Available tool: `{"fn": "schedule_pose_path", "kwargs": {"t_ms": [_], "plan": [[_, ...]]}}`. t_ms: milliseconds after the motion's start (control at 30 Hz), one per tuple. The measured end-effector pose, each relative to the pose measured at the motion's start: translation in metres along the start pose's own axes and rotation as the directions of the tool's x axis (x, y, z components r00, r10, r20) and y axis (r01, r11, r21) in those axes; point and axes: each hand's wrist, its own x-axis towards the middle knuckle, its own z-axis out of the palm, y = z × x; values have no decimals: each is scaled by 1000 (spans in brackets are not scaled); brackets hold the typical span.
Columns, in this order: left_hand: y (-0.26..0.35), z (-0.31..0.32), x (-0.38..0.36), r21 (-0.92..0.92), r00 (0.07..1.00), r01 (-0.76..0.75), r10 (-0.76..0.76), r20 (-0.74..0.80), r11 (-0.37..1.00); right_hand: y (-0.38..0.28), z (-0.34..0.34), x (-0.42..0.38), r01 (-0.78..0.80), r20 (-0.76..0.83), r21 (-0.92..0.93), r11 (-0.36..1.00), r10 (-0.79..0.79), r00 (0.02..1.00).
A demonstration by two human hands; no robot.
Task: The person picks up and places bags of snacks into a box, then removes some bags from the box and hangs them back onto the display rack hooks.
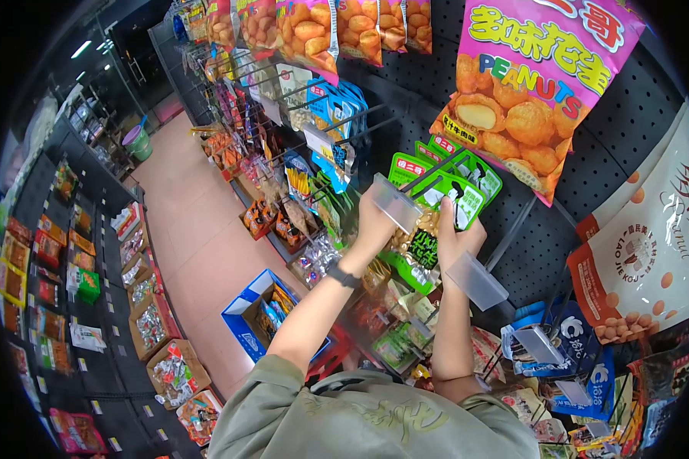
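A green snack bag [423, 246] with peanuts pictured on its front is between my hands, in front of the pegboard rack. My right hand [462, 239] grips its upper right side, thumb laid over the front. My left hand [377, 218], with a dark band on the wrist, is closed at the bag's left edge; a clear label holder [396, 202] partly covers its fingers. More green bags [478, 174] of similar look hang just behind on a metal hook. Another clear label holder [477, 281] sits in front of my right wrist.
A large pink peanut bag [524, 84] hangs at upper right, above a white-and-brown bag [639, 256]. Blue bags [333, 126] hang to the left. A blue carton [245, 315] with packets stands low by the aisle floor [180, 222]. Stocked shelves [69, 252] line the far left.
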Motion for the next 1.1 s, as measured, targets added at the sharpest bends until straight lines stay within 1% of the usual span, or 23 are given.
{"fn": "schedule_pose_path", "kwargs": {"t_ms": [67, 100, 167, 233, 267, 300, 333, 400, 433, 467, 533, 567, 600, 667, 700, 733, 800, 833, 867, 933, 967, 1000, 1100], "plan": [[-18, -2, 2, 22, 998, 41, -42, 51, 999, 2, 0, 1, 1, -13, -8, 1000, -1, 1000], [-12, -6, 1, 169, 993, 57, -72, 89, 984, 2, 1, 1, 12, -31, 10, 1000, -11, 999], [-13, -10, -6, 30, 996, 60, -62, 65, 998, 5, 0, -1, -13, -21, 10, 1000, 13, 1000], [-24, -20, -16, -126, 998, 12, -3, 67, 992, 4, 2, -6, -74, -13, 113, 991, 75, 997], [-26, -27, -24, -73, 1000, 0, 1, 16, 997, 4, 3, -8, -101, -7, 165, 981, 104, 995], [-20, -38, -36, 37, 999, 1, 1, -39, 999, 9, 1, -11, -179, 62, 105, 978, 173, 983], [-13, -51, -50, 149, 996, 8, 6, -94, 989, 17, 3, -16, -136, 58, 161, 977, 129, 990], [-34, -91, -88, 167, 979, 145, -118, -165, 975, 33, 8, -32, -60, 48, 273, 960, 49, 998], [-48, -116, -110, 170, 962, 196, -156, -223, 966, 34, 5, -42, -200, 173, 267, 943, 157, 972], [-63, -141, -135, 169, 939, 249, -195, -285, 954, 36, 6, -54, -154, 143, 276, 949, 118, 983], [-87, -197, -190, 156, 825, 425, -310, -472, 892, 43, 13, -85, -69, 90, 291, 954, 45, 995], [-97, -224, -218, 154, 770, 467, -315, -554, 871, 49, 14, -102, -87, 108, 249, 965, 62, 992], [-103, -249, -244, 151, 707, 510, -313, -634, 847, 53, 18, -120, -39, 46, 214, 976, 30, 999], [-102, -289, -284, 187, 632, 612, -333, -700, 768, 59, 22, -157, 52, 63, 210, 976, -67, 996], [-102, -305, -299, 280, 649, 623, -284, -706, 730, 67, 23, -177, 77, 129, 211, 974, -105, 986], [-101, -315, -307, 273, 627, 649, -296, -721, 710, 67, 26, -194, 80, 219, 258, 963, -139, 966], [-103, -331, -317, 260, 591, 691, -320, -740, 675, 78, 34, -229, -26, 424, 333, 942, -126, 897], [-103, -332, -314, 262, 592, 696, -328, -736, 668, 82, 42, -238, 8, 494, 290, 957, -157, 855], [-117, -339, -318, 256, 609, 672, -321, -726, 695, 83, 49, -253, -177, 584, 255, 951, -5, 812], [-134, -335, -311, 361, 705, 607, -270, -655, 708, 68, 64, -261, -304, 769, 143, 942, 88, 633], [-141, -331, -304, 394, 720, 625, -304, -624, 674, 68, 74, -267, -325, 836, 59, 944, 131, 534], [-145, -324, -294, 424, 730, 643, -342, -592, 638, 79, 84, -281, -344, 879, 37, 938, 133, 459], [-155, -308, -271, 635, 807, 590, -387, -446, 499, 114, 113, -325, -489, 928, -183, 853, 314, 201]]}}
